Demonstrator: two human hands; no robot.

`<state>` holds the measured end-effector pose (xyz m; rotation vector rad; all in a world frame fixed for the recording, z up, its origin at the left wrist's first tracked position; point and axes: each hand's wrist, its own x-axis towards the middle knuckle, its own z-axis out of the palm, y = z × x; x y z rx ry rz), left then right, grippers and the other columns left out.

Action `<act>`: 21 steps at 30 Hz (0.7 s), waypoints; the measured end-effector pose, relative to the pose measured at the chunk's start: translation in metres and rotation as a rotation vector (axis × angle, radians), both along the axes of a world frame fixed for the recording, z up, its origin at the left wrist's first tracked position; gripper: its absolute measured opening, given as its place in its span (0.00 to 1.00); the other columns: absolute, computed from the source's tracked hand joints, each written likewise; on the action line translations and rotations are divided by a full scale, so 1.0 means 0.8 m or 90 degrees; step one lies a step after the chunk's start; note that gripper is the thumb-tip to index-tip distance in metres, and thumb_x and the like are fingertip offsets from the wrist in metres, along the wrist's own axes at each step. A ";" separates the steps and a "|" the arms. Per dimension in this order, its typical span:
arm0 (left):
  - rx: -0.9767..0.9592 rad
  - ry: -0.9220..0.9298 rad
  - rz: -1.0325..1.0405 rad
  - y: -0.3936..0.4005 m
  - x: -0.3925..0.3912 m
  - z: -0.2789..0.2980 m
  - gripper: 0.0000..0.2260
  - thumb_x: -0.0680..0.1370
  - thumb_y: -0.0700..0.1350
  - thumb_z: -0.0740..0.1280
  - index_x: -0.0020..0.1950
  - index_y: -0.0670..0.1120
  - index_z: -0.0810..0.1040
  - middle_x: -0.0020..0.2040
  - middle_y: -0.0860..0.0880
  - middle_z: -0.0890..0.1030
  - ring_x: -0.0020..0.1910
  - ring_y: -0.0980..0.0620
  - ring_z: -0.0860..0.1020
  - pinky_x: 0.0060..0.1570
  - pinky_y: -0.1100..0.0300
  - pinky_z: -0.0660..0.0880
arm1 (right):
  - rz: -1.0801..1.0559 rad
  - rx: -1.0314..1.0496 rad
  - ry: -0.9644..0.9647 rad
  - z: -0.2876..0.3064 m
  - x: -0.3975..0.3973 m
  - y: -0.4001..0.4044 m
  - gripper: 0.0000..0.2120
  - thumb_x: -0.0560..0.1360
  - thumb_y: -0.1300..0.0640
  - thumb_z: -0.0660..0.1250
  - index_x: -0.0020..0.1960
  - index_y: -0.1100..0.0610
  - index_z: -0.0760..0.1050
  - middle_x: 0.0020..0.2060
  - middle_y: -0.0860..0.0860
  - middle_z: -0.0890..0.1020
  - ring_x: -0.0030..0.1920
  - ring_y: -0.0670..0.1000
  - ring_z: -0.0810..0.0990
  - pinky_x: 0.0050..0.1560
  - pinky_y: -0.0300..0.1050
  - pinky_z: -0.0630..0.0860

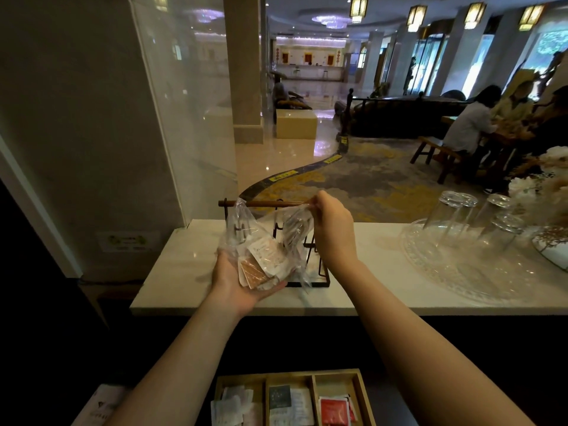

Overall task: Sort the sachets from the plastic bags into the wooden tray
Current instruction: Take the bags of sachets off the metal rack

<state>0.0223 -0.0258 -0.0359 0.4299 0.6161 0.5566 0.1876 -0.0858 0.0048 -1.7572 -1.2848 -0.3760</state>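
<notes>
Hands (236, 279) (333, 230) closed around sachet bag (264, 241)

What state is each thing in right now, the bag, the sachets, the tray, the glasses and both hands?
Plastic bag: held up, its top pulled open.
Sachets: inside the bag.
Left hand: cupping the bag from below.
Right hand: pinching the bag's top edge.
Wooden tray: all three compartments hold sachets.
Glasses: upside down on a clear platter.
</notes>
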 end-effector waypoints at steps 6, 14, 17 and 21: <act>0.051 0.095 0.003 -0.010 -0.012 0.001 0.29 0.73 0.68 0.55 0.58 0.49 0.79 0.48 0.41 0.86 0.47 0.37 0.83 0.37 0.43 0.80 | 0.078 0.137 0.180 0.036 -0.016 -0.021 0.06 0.76 0.64 0.62 0.45 0.57 0.76 0.39 0.48 0.82 0.41 0.48 0.78 0.41 0.42 0.74; 0.105 -0.035 -0.072 -0.036 -0.029 0.003 0.27 0.74 0.66 0.55 0.57 0.49 0.83 0.56 0.41 0.83 0.52 0.38 0.82 0.44 0.41 0.79 | 0.257 0.208 0.482 0.042 -0.063 -0.031 0.08 0.77 0.63 0.63 0.43 0.53 0.77 0.36 0.48 0.80 0.38 0.52 0.78 0.42 0.54 0.76; 0.166 -0.150 -0.092 -0.049 -0.041 0.010 0.29 0.73 0.69 0.56 0.59 0.50 0.81 0.62 0.41 0.80 0.60 0.38 0.78 0.51 0.41 0.78 | 0.249 0.173 0.452 0.019 -0.079 -0.032 0.08 0.77 0.63 0.63 0.44 0.52 0.77 0.39 0.48 0.81 0.41 0.54 0.79 0.44 0.56 0.77; 0.213 -0.195 -0.080 -0.057 -0.051 0.016 0.32 0.65 0.68 0.66 0.62 0.49 0.80 0.63 0.41 0.79 0.63 0.38 0.76 0.54 0.40 0.77 | 0.198 0.126 0.367 -0.004 -0.082 -0.031 0.10 0.77 0.64 0.63 0.41 0.52 0.77 0.38 0.45 0.82 0.39 0.46 0.78 0.40 0.46 0.76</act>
